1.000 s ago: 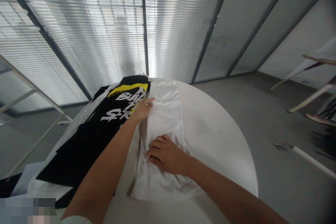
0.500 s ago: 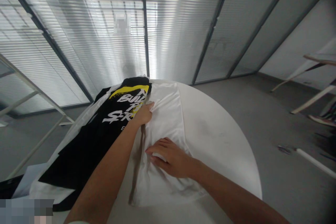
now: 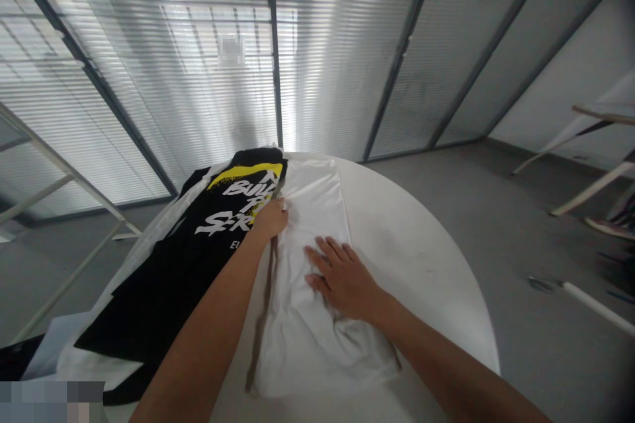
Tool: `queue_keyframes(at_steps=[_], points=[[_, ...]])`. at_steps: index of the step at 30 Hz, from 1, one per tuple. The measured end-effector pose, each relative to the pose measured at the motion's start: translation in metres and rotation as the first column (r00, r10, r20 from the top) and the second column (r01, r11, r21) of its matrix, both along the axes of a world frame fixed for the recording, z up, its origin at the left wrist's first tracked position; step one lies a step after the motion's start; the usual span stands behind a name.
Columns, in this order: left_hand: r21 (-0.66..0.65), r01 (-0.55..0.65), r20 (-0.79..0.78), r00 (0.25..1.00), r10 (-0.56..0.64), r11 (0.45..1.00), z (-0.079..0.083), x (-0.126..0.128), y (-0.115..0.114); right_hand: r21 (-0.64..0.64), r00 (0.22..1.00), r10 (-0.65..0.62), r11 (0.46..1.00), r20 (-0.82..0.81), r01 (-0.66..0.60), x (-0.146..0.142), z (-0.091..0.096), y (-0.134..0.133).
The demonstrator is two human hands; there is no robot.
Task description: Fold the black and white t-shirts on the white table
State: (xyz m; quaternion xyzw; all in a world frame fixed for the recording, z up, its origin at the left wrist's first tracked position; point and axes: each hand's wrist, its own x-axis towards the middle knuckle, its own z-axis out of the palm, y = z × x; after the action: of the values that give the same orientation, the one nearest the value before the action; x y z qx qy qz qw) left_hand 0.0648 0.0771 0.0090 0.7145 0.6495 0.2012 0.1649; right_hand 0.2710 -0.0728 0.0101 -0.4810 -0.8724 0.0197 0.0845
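Observation:
A folded white garment (image 3: 310, 208) lies lengthwise on the round white table, with wrinkles in its near half. My left hand (image 3: 270, 218) is closed on the garment's left edge, thumb and fingers pinched together. Flat on the cloth nearer to me rests my right hand (image 3: 342, 281), open with its fingers spread, holding nothing. Beside the garment on the left is a black T-shirt (image 3: 163, 271) with white lettering and a yellow band; my left forearm passes over part of it.
The round white table (image 3: 421, 244) curves away on the right. More white and black cloth lies under the black T-shirt. A pale metal frame (image 3: 74, 175) stands at left, and glass panels with blinds (image 3: 327, 66) rise behind. Chair or table legs (image 3: 580, 188) show at right.
My right hand has slid forward and right over the white garment, its fingers spreading wider. My left hand has stayed at the left edge, its fingers drawn in a little.

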Motion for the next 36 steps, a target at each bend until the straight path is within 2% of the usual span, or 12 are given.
queue_keyframes(at_steps=[5,7,10,12,16,22,26,30,32,36], points=[[0.064,-0.059,-0.06,0.996,0.063,0.996,0.005,0.005,-0.009,-0.041,0.999,-0.036,0.999,-0.04,0.034,0.001,0.025,0.003],[0.139,-0.036,-0.093,0.994,0.049,0.99,0.007,0.008,-0.014,-0.033,0.993,-0.077,0.997,-0.089,0.075,0.004,0.029,0.01],[0.264,0.116,-0.215,0.975,-0.059,0.957,0.005,0.012,-0.021,0.013,0.988,-0.089,0.996,-0.13,0.091,0.01,0.024,0.021],[0.273,0.185,-0.297,0.95,-0.1,0.944,0.002,0.012,-0.024,0.025,0.993,-0.064,0.997,-0.102,0.067,0.013,0.016,0.026],[0.276,0.172,-0.386,0.921,-0.055,0.946,0.0,0.013,-0.029,0.004,0.999,-0.02,1.0,-0.035,0.02,0.017,0.01,0.026],[0.377,0.136,-0.41,0.911,0.033,0.916,0.011,0.017,-0.036,-0.012,0.994,-0.069,0.998,-0.083,0.068,0.018,0.027,0.026],[0.362,0.241,-0.364,0.926,-0.101,0.901,0.008,0.02,-0.037,0.016,0.98,-0.119,0.992,-0.157,0.123,0.02,0.021,0.034],[0.291,0.278,-0.345,0.923,-0.171,0.915,0.0,0.019,-0.038,0.041,0.996,-0.022,0.999,-0.087,0.026,0.023,0.01,0.034],[0.253,0.265,-0.345,0.923,-0.169,0.93,0.003,0.018,-0.038,0.018,0.998,-0.012,1.0,-0.054,0.013,0.024,0.013,0.031],[0.211,0.203,-0.364,0.924,-0.116,0.956,0.019,0.015,-0.035,-0.039,0.996,-0.052,0.998,-0.076,0.049,0.026,0.032,0.028]])
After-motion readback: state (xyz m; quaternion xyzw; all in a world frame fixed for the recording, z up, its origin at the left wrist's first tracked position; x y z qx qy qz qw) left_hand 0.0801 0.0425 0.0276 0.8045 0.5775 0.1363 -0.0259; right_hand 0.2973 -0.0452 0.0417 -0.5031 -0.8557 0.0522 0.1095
